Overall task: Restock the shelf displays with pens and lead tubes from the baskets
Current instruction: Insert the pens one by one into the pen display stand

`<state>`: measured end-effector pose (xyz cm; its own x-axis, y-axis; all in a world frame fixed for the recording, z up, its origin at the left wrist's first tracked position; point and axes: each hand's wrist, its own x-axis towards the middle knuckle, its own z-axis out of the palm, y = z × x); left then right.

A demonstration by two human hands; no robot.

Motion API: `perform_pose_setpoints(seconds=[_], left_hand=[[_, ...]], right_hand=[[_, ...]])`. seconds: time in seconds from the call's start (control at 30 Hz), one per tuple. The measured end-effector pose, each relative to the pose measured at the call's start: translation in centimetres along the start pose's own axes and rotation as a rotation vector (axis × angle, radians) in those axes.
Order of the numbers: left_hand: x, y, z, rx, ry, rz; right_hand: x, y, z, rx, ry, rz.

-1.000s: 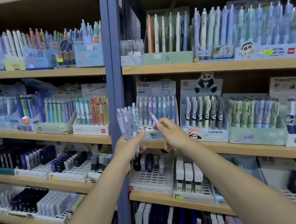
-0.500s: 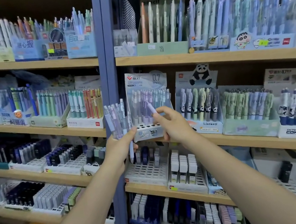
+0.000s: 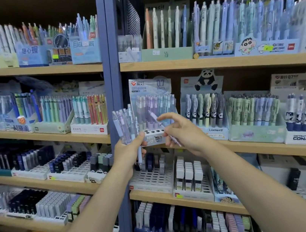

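**Pen by pen, a 0.7 mm display fills up**

A person restocks the display box point(image 3: 154, 113) on the middle shelf point(image 3: 251, 142), just right of the blue post point(image 3: 113, 102). The left hand point(image 3: 128, 152), in front of the box's lower left corner, is curled round a bundle of pens point(image 3: 124, 125) standing roughly upright, caps up. The right hand point(image 3: 182, 131), in front of the box's lower right, pinches a single pen point(image 3: 162, 127) between thumb and forefinger, the other fingers spread loosely. That pen lies on a slant, its upper end toward the filled rows, its lower end behind the fingers. A front row of empty holes point(image 3: 153, 131) sits just left of the pinch, touching distance from either hand, the right the nearer. The coming move looks to need the pen tipped upright and lowered into a hole. Baskets are out of view.
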<state>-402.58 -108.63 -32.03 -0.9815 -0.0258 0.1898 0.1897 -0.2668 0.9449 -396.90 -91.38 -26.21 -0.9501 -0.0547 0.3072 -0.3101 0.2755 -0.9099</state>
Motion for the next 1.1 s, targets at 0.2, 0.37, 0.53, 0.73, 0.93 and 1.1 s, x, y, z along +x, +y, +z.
perform_pose_setpoints(seconds=[0.2, 0.37, 0.53, 0.73, 0.93, 1.1], left_hand=[[0.3, 0.1, 0.2, 0.014, 0.02, 0.027], [0.4, 0.1, 0.2, -0.008, 0.006, 0.033], [0.3, 0.2, -0.1, -0.013, -0.01, 0.029], [0.9, -0.3, -0.4, -0.007, -0.036, 0.037], [1.3, -0.5, -0.6, -0.017, -0.046, 0.023], [1.3, -0.7, -0.8, -0.043, -0.088, -0.02]], right_hand=[[-0.2, -0.8, -1.2, 0.21, 0.006, 0.01], [0.5, -1.3, -1.0, 0.173, 0.066, -0.066], [2.4, -1.4, 0.0, 0.18, 0.198, -0.088], [4.5, -1.0, 1.1, 0.055, 0.291, -0.119], [5.7, -0.1, 2.0, -0.193, 0.281, -0.098], [6.2, -0.5, 2.8, -0.499, 0.338, -0.112]])
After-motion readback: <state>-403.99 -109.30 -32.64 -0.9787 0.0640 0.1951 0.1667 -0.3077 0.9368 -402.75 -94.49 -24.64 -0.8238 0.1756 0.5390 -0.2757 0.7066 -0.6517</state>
